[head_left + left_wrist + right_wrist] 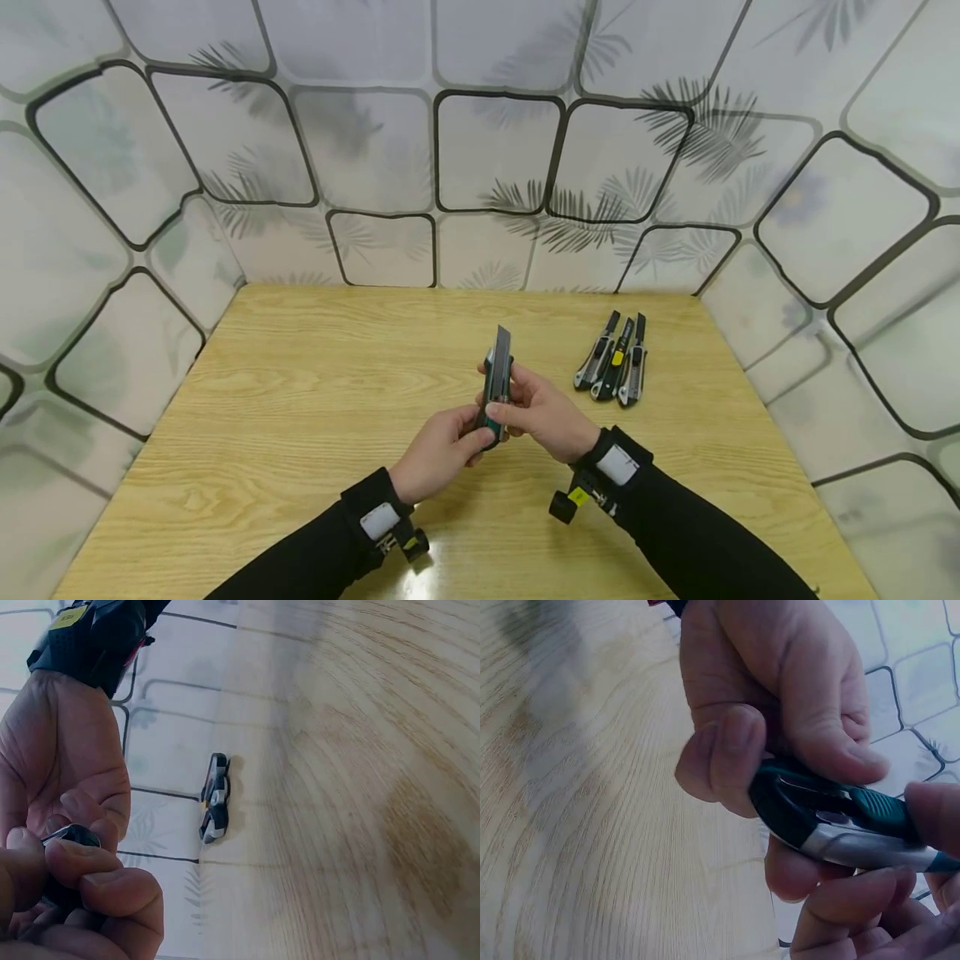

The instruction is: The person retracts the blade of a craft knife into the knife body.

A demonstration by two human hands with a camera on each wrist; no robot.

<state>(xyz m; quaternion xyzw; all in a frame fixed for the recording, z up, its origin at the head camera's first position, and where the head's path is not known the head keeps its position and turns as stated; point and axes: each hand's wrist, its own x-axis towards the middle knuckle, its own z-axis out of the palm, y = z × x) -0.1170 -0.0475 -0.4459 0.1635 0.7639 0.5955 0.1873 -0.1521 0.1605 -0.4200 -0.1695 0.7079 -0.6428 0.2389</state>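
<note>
A utility knife point(499, 375) with a dark green and silver handle is held upright between both hands in the head view, its blade pointing away from me. My left hand point(435, 450) grips the lower end, thumb along the handle. Higher up, my right hand point(551, 417) pinches it between thumb and fingers. In the right wrist view the knife's handle point(832, 836) shows a ribbed green slider, and the right thumb point(934, 814) lies at its edge. Fingers cover most of the knife point(75, 835) in the left wrist view.
Three more utility knives point(611, 362) lie side by side at the right rear of the wooden table point(337, 350), blades pointing away. One has a yellow slider. Patterned panels point(375, 150) wall the table at the back and both sides.
</note>
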